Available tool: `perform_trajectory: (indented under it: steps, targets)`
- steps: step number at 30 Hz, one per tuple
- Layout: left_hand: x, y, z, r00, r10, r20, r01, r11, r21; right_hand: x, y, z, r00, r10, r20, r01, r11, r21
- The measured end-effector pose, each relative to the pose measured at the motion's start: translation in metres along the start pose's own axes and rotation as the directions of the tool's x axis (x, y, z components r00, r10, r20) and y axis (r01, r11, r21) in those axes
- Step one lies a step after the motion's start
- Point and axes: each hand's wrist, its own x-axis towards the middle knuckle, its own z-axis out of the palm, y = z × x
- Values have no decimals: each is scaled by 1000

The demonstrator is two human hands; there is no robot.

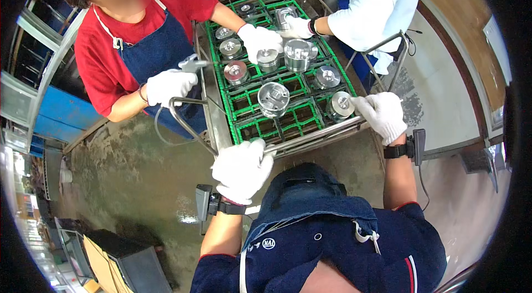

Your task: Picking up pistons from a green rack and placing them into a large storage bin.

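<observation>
Carrying one green gridded tray (224, 93): one metal cart (220, 133), directly before the wearer. Two gloved hands at its near rail (318, 132): left hand (242, 168) grasping the left end; right hand (381, 116) at the right end, grip cannot be told. On tray: about eleven metal pistons (273, 99), some overlapped. Beyond: two co-workers (155, 49), one grey gun-shaped tool (192, 64).

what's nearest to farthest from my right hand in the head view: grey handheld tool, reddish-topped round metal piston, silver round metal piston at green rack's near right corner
1. Silver corner piston, just left
2. Reddish-topped piston, well left
3. Grey handheld tool, farthest left
</observation>
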Motion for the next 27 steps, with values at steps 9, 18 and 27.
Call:
perform_trajectory:
  steps: [9, 18, 27]
  targets:
    - [8, -2, -6, 999, -45, 21, 46, 999, -30, 16, -4, -11, 960, -42, 276, 57, 997, -47]
    - [14, 9, -4, 978, -183, 101, 188, 981, -45, 46, 0, -43, 825, 132, 549, -316, 914, 254]
    - [23, 10, -16, 925, -235, 300, 253, 967, -23, 53, 9, -38, 798, 123, 590, -208, 975, 79]
